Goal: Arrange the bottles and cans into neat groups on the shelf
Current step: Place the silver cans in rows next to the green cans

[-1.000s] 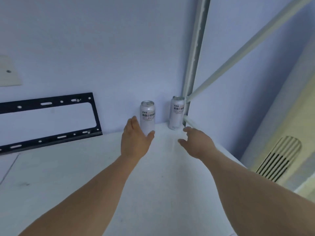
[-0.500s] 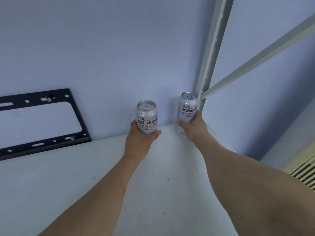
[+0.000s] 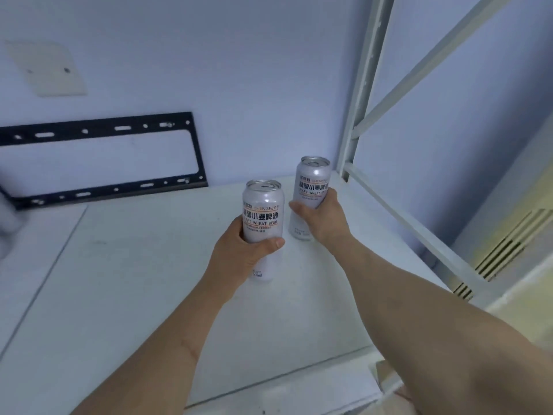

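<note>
Two tall silver beer cans with black and orange lettering are in my hands above the white shelf (image 3: 125, 295). My left hand (image 3: 239, 250) is wrapped around the lower half of the left can (image 3: 262, 211), which stands upright near the middle. My right hand (image 3: 321, 218) grips the right can (image 3: 311, 187) from the side, a little farther back and close to the shelf's right corner. Both cans are upright; whether their bases touch the shelf I cannot tell.
A black metal bracket (image 3: 101, 163) is fixed to the wall at the back left. The shelf's pale metal upright and diagonal braces (image 3: 359, 115) run along the right side. A cream air-conditioner unit with vents (image 3: 502, 259) stands beyond the frame. A blurred object (image 3: 7, 223) sits at the left edge.
My hands reached the two cans at the back wall and closed on them. Both cans have since come forward, away from the wall and the corner post.
</note>
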